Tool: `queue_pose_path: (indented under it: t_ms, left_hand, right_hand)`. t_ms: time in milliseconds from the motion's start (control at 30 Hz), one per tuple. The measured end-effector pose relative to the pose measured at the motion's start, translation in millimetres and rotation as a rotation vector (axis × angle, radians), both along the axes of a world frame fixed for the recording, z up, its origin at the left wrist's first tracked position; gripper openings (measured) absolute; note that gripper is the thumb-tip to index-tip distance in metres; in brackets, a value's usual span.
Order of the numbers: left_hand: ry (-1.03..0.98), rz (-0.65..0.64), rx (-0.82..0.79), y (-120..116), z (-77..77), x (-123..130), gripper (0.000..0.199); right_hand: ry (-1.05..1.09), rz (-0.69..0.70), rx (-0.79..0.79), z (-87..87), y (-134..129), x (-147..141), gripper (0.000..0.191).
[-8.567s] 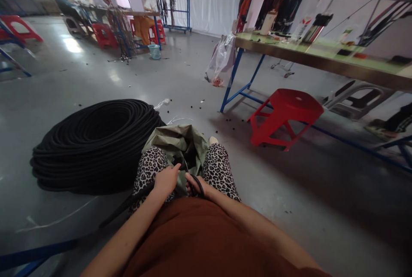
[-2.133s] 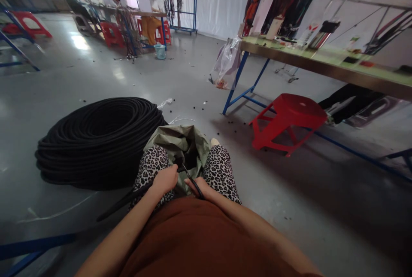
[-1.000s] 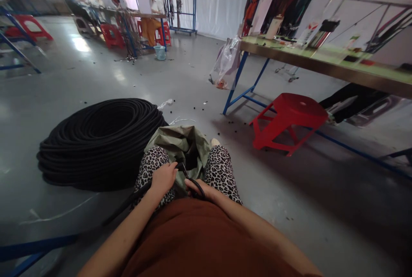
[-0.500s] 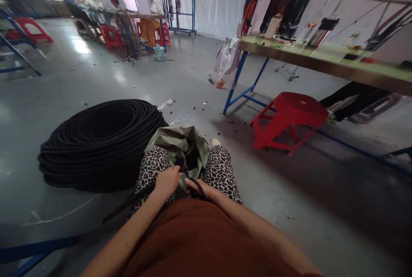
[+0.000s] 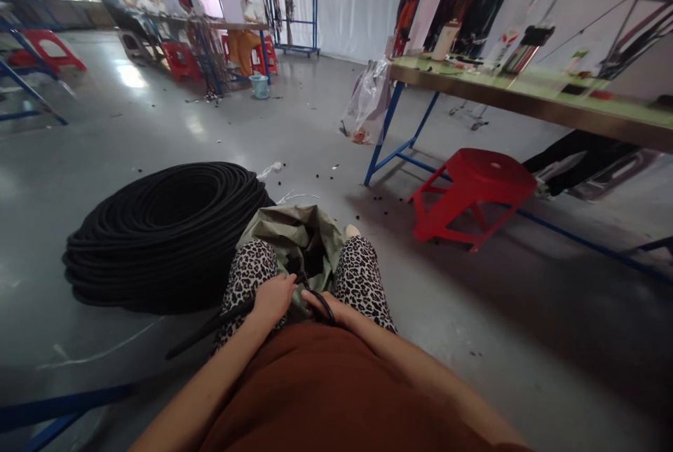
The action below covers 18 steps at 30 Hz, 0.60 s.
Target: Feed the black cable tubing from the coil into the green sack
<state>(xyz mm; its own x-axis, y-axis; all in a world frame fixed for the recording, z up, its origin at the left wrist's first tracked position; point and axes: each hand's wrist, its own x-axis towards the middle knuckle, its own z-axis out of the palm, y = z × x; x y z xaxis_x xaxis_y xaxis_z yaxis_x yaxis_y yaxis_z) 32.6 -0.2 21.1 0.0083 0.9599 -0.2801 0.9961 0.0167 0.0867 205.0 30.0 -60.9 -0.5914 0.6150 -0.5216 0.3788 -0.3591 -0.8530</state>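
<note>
My left hand (image 5: 275, 298) is closed around a length of thick black cord (image 5: 202, 331), whose loose end sticks out to the lower left over my thigh. My right hand (image 5: 324, 305) grips black-handled scissors (image 5: 319, 300), their blades at the cord just beyond my left fingers. Whether the blades are parted is too small to tell. Below both hands, between my knees, an olive-green sack (image 5: 278, 222) gapes with dark pieces inside. Left of my legs lies a large coil of black cord (image 5: 162, 242) on the floor.
A red stool (image 5: 473, 186) stands at the right beside a workbench (image 5: 505, 98) with blue legs. A plastic bag (image 5: 368, 101) hangs from the bench's end. Small black bits dot the floor. People sit at a far table (image 5: 179, 21), with a bucket (image 5: 259, 86) nearby.
Both hands stay almost in place, the left one shifting very slightly. The cord and the scissors keep nearly the same position over the sack.
</note>
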Motion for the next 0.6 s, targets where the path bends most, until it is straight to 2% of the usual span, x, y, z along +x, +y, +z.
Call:
queue_pose_path:
  t_ms: [167, 367, 600]
  left_hand:
    - [-0.01, 0.011, -0.019, 1.3, 1.3, 1.7, 0.033]
    - [-0.032, 0.026, -0.02, 3.1, 5.9, 3.4, 0.036]
    - [-0.017, 0.027, 0.031, -0.5, 8.4, 2.6, 0.04]
  right_hand:
    - [-0.054, -0.027, 0.051, 1.0, -2.9, 0.0, 0.056]
    - [-0.123, -0.07, 0.093, -4.6, -3.1, -2.4, 0.054]
    - [-0.174, -0.122, 0.073, 5.4, -1.9, -6.4, 0.051]
